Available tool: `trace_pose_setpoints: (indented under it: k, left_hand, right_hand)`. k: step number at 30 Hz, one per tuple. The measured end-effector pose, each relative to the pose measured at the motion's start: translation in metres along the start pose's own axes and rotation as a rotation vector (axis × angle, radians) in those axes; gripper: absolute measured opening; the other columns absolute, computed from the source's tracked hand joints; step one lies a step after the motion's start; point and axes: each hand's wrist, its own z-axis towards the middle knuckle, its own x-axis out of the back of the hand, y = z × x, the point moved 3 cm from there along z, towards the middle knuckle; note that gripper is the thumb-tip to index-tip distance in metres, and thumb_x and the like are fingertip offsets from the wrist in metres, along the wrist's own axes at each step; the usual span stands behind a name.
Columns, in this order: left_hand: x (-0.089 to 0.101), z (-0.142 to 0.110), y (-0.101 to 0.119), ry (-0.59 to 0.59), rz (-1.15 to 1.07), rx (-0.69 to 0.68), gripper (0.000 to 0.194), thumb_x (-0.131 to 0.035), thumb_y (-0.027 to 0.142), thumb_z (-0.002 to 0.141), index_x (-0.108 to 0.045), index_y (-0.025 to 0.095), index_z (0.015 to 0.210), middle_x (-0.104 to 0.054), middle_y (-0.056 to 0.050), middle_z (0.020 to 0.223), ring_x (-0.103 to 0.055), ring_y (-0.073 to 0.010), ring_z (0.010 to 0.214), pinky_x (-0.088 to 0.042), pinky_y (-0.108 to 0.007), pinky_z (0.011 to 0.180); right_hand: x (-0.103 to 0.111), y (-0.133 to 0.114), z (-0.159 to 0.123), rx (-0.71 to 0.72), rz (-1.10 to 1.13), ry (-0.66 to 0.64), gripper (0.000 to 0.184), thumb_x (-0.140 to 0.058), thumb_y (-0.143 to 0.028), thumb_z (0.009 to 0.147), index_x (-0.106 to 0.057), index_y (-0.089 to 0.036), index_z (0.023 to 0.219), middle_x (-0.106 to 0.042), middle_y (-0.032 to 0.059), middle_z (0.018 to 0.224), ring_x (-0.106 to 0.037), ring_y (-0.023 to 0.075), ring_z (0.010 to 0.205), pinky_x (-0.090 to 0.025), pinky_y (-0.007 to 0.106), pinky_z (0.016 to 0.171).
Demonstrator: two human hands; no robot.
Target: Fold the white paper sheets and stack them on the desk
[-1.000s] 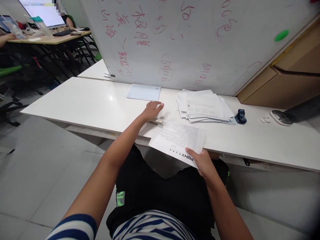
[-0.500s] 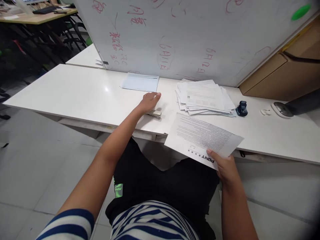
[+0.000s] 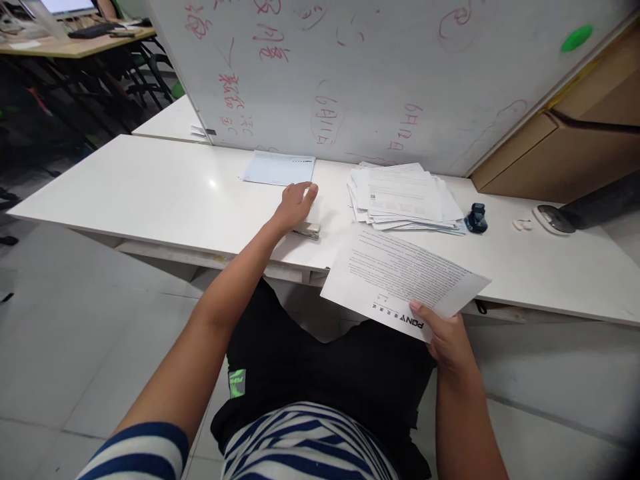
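Observation:
My right hand (image 3: 449,337) pinches a printed sheet of paper (image 3: 395,273) by its lower right corner, thumb on top. Dense text and a PONY heading cover the page, which overlaps the desk's front edge. My left hand (image 3: 296,205) is over the desk with its fingers loosely apart and nothing seen in them. Just below that hand lies a light-coloured stapler (image 3: 309,231), its rear part hidden by the wrist. Past my left fingertips sits a flat bluish-white paper stack (image 3: 280,168). A larger, untidy pile of papers (image 3: 406,193) lies beyond the held sheet.
A whiteboard (image 3: 370,80) with red writing stands along the back of the white desk (image 3: 165,187). To the right are a dark blue object (image 3: 477,219), small white pieces (image 3: 523,225), a computer mouse (image 3: 554,220) and cardboard boxes (image 3: 525,160). Another desk (image 3: 75,45) is far left.
My right hand has drawn the sheet away from the stapler, towards the right. My left hand has shifted slightly off the stapler's front, uncovering more of it. The view has tilted down.

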Motion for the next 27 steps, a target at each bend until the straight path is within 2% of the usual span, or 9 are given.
trace_pose_setpoints:
  k: [4, 6, 7, 9, 11, 14, 19, 23, 27]
  left_hand:
    - [0.031, -0.034, 0.058, 0.191, -0.162, -0.019, 0.053, -0.027, 0.058, 0.096, -0.058, 0.021, 0.118, -0.057, -0.01, 0.129, -0.041, -0.0242, 0.131, -0.025, -0.045, 0.112]
    - [0.042, -0.066, 0.086, 0.183, -0.369, 0.142, 0.05, -0.027, 0.054, 0.098, -0.056, 0.023, 0.123, -0.056, -0.01, 0.132, -0.046, -0.0231, 0.128, -0.033, -0.043, 0.109]
    - [0.043, -0.083, 0.098, 0.065, -0.489, 0.244, 0.048, -0.031, 0.054, 0.097, -0.056, 0.024, 0.125, -0.058, -0.009, 0.131, -0.051, -0.0237, 0.124, -0.038, -0.042, 0.105]
    - [0.038, -0.115, 0.119, -0.296, -0.707, 0.396, 0.046, -0.044, 0.053, 0.093, -0.061, 0.022, 0.123, -0.063, -0.009, 0.126, -0.056, -0.026, 0.118, -0.044, -0.042, 0.1]
    - [0.035, -0.139, 0.129, -0.486, -0.862, 0.496, 0.043, -0.051, 0.051, 0.092, -0.066, 0.019, 0.116, -0.068, -0.009, 0.118, -0.062, -0.0257, 0.11, -0.046, -0.042, 0.099]
    - [0.03, -0.154, 0.124, -0.537, -1.001, 0.619, 0.039, -0.059, 0.048, 0.088, -0.072, 0.015, 0.103, -0.073, -0.01, 0.105, -0.067, -0.0243, 0.097, -0.05, -0.041, 0.093]
    - [0.017, -0.157, 0.099, -0.332, -1.072, 0.816, 0.036, -0.076, 0.043, 0.074, -0.074, 0.013, 0.093, -0.074, -0.011, 0.097, -0.07, -0.0243, 0.087, -0.055, -0.038, 0.08]
    - [0.012, -0.157, 0.096, -0.204, -1.021, 0.795, 0.039, -0.079, 0.041, 0.071, -0.072, 0.015, 0.099, -0.073, -0.01, 0.105, -0.069, -0.0261, 0.094, -0.056, -0.038, 0.082]
    - [0.012, -0.159, 0.097, -0.171, -0.952, 0.759, 0.043, -0.075, 0.045, 0.073, -0.07, 0.016, 0.104, -0.071, -0.01, 0.11, -0.067, -0.0274, 0.099, -0.055, -0.039, 0.085]
  right_hand:
    - [0.0, 0.001, -0.006, -0.012, -0.015, -0.084, 0.064, -0.084, -0.035, 0.061, -0.063, -0.018, 0.119, -0.069, 0.0099, 0.115, -0.06, 0.0323, 0.114, -0.044, 0.052, 0.102]
    - [0.0, 0.0, -0.008, -0.004, -0.048, -0.111, 0.061, -0.085, -0.036, 0.06, -0.066, -0.018, 0.115, -0.07, 0.0104, 0.114, -0.061, 0.033, 0.112, -0.045, 0.053, 0.101]
    - [0.0, -0.001, -0.008, 0.003, -0.066, -0.109, 0.059, -0.085, -0.036, 0.06, -0.067, -0.017, 0.113, -0.071, 0.0105, 0.111, -0.062, 0.0334, 0.111, -0.046, 0.053, 0.099]
    - [0.0, -0.003, -0.007, 0.024, -0.093, -0.084, 0.057, -0.085, -0.038, 0.059, -0.068, -0.017, 0.109, -0.072, 0.0102, 0.107, -0.064, 0.0336, 0.106, -0.049, 0.053, 0.095]
    - [-0.003, -0.006, -0.007, 0.052, -0.102, -0.062, 0.057, -0.085, -0.04, 0.058, -0.068, -0.018, 0.109, -0.073, 0.0094, 0.104, -0.066, 0.0329, 0.102, -0.052, 0.052, 0.091]
    - [-0.006, -0.01, -0.006, 0.114, -0.094, -0.034, 0.059, -0.084, -0.043, 0.059, -0.067, -0.02, 0.11, -0.073, 0.0083, 0.103, -0.067, 0.0311, 0.098, -0.053, 0.05, 0.088]
    - [-0.006, -0.008, -0.006, 0.158, -0.097, 0.001, 0.05, -0.082, -0.043, 0.061, -0.07, -0.019, 0.104, -0.075, 0.008, 0.097, -0.067, 0.0299, 0.098, -0.053, 0.049, 0.088]
    - [-0.004, -0.006, -0.005, 0.12, -0.114, 0.024, 0.04, -0.08, -0.043, 0.066, -0.073, -0.017, 0.096, -0.075, 0.0089, 0.098, -0.066, 0.0307, 0.102, -0.052, 0.05, 0.09]
    - [-0.003, -0.003, -0.006, 0.063, -0.116, 0.014, 0.042, -0.077, -0.049, 0.068, -0.074, -0.018, 0.097, -0.075, 0.0089, 0.098, -0.068, 0.0307, 0.097, -0.055, 0.049, 0.086]
